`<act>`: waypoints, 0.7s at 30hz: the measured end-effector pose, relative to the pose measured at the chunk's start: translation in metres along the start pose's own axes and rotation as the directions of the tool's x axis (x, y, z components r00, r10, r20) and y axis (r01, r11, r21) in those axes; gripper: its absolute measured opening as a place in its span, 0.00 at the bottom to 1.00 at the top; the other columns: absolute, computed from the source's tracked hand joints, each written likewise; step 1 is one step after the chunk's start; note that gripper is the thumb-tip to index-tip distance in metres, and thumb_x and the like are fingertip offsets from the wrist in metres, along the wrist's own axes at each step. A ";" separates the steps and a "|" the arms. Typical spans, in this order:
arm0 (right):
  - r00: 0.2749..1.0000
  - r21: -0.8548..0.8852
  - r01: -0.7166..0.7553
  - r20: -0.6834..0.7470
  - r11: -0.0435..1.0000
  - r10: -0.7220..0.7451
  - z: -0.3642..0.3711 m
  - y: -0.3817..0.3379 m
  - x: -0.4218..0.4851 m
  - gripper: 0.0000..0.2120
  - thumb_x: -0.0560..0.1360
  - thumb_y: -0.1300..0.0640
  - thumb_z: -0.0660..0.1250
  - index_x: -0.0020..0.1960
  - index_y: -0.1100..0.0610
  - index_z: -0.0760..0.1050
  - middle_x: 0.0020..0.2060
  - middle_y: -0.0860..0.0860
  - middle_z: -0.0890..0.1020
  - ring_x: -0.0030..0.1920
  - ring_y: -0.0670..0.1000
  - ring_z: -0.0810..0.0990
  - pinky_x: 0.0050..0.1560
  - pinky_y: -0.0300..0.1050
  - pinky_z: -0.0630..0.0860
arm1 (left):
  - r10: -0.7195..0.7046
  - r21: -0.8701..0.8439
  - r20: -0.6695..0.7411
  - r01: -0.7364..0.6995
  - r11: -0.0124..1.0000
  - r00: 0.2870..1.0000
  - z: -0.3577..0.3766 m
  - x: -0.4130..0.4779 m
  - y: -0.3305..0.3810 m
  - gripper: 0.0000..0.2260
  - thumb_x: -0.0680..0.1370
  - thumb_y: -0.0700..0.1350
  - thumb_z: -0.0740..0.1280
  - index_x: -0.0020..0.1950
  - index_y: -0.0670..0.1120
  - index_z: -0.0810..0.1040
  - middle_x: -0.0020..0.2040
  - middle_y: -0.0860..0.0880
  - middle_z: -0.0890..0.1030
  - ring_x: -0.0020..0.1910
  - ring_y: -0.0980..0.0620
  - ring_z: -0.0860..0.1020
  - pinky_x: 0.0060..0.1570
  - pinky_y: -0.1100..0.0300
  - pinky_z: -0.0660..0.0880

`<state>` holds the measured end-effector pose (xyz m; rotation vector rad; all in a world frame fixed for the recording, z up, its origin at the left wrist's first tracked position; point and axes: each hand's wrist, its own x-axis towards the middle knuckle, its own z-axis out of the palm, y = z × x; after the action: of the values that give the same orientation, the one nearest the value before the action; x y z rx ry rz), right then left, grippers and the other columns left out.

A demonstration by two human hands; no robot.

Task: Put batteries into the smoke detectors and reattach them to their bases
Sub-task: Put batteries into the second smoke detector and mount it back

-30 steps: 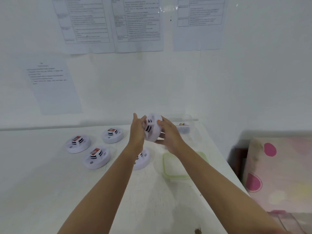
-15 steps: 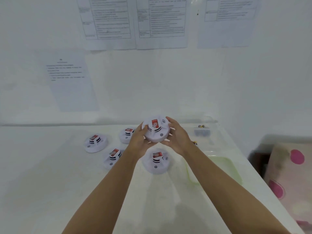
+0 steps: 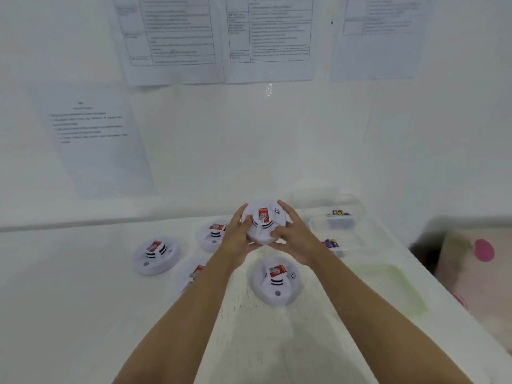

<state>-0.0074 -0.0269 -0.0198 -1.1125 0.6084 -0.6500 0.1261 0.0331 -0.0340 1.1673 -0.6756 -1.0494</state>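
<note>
Both my hands hold one white smoke detector (image 3: 264, 221) with a red label above the white table (image 3: 83, 314), its face turned toward me. My left hand (image 3: 235, 236) grips its left rim and my right hand (image 3: 296, 238) grips its right rim and underside. Several other white detectors lie face up on the table: one directly below my hands (image 3: 277, 281), one at the left (image 3: 156, 254), one at the back (image 3: 212, 235), and one partly hidden by my left forearm (image 3: 192, 275). Loose batteries (image 3: 331, 243) lie to the right, and more batteries (image 3: 338, 212) sit in a clear container (image 3: 357, 206).
A clear lid with a green rim (image 3: 388, 289) lies on the table at the right. The table's right edge drops off beside a pink spotted fabric (image 3: 482, 259). Printed paper sheets (image 3: 266, 37) hang on the white wall behind.
The detector was turned from edge-on to face toward me while both hands kept holding it. The camera shifted left and tilted, so the table contents slid right in view.
</note>
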 end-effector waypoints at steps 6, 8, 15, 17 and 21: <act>0.999 -0.043 -0.012 -0.033 0.999 0.011 -0.010 0.005 0.013 0.32 0.72 0.74 0.60 0.64 0.43 0.65 0.58 0.53 0.76 0.55 0.55 0.76 0.49 0.50 0.78 | -0.017 0.032 -0.041 0.018 0.999 0.999 0.005 0.014 -0.009 0.17 0.82 0.46 0.58 0.72 0.52 0.66 0.67 0.46 0.75 0.63 0.42 0.75 0.53 0.45 0.78; 0.999 -0.034 -0.013 -0.046 0.999 0.012 -0.012 0.008 0.016 0.32 0.71 0.74 0.60 0.66 0.45 0.65 0.58 0.53 0.76 0.54 0.55 0.77 0.46 0.49 0.79 | -0.024 0.039 -0.048 0.026 0.999 0.999 0.006 0.016 -0.009 0.18 0.82 0.46 0.58 0.72 0.52 0.66 0.66 0.46 0.75 0.63 0.42 0.74 0.50 0.49 0.78; 0.997 0.016 0.019 -0.074 1.000 -0.018 -0.015 0.019 0.025 0.31 0.70 0.75 0.62 0.65 0.47 0.66 0.64 0.56 0.74 0.62 0.61 0.75 0.47 0.52 0.80 | -0.026 0.088 -0.081 0.034 0.996 0.996 0.010 0.016 -0.007 0.15 0.82 0.46 0.57 0.69 0.50 0.69 0.63 0.46 0.77 0.57 0.45 0.77 0.45 0.54 0.78; 0.997 0.016 0.015 -0.072 1.000 -0.014 -0.016 0.020 0.026 0.31 0.70 0.75 0.63 0.66 0.48 0.66 0.64 0.57 0.74 0.62 0.62 0.75 0.49 0.54 0.79 | -0.023 0.096 -0.093 0.032 0.995 0.995 0.011 0.015 -0.006 0.12 0.82 0.45 0.57 0.66 0.51 0.71 0.63 0.46 0.77 0.57 0.45 0.77 0.46 0.54 0.78; 0.997 0.015 0.008 -0.072 1.000 -0.007 -0.016 0.021 0.028 0.31 0.71 0.74 0.63 0.66 0.48 0.67 0.64 0.56 0.74 0.62 0.61 0.75 0.51 0.56 0.79 | -0.030 0.080 -0.122 0.040 0.996 0.992 0.013 0.013 -0.004 0.10 0.83 0.44 0.56 0.62 0.55 0.69 0.60 0.48 0.75 0.56 0.46 0.75 0.44 0.55 0.76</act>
<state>0.0025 -0.0508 -0.0478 -1.0810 0.6601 -0.7030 0.1190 0.0157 -0.0351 1.3078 -0.6101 -0.9798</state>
